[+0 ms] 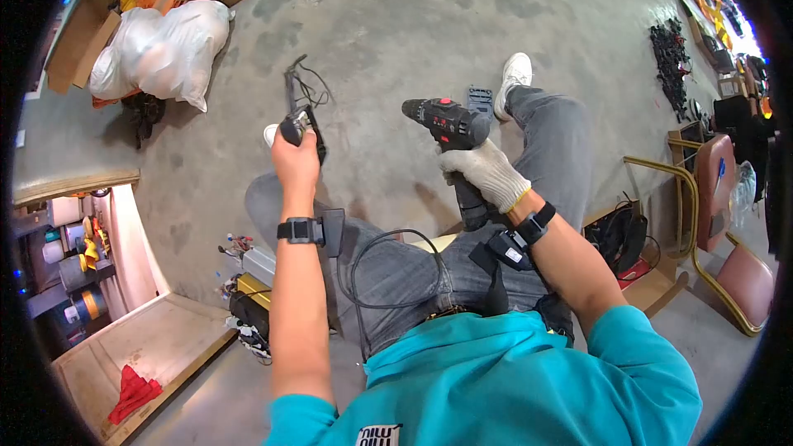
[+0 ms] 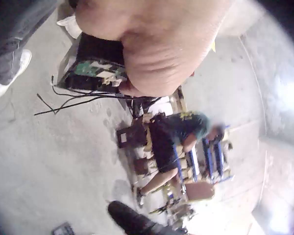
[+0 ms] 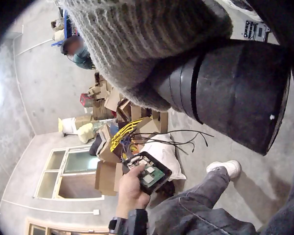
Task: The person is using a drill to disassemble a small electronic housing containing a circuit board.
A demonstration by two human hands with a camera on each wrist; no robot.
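The bare left hand [image 1: 296,158] grips a small black wired circuit module [image 1: 301,126] above the knees. The gloved right hand [image 1: 487,172] grips a black-and-red cordless drill [image 1: 450,128] beside it. Open concrete floor [image 1: 396,25] lies ahead; a white plastic sack [image 1: 161,49] sits far left.

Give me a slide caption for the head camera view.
Seated person's gloved right hand grips a cordless drill; bare left hand holds a wired electronics module.

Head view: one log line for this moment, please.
left hand: holds circuit module | right hand: grips drill | person seated

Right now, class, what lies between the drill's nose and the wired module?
Nothing: in the head view only bare concrete floor shows between drill and wired module.
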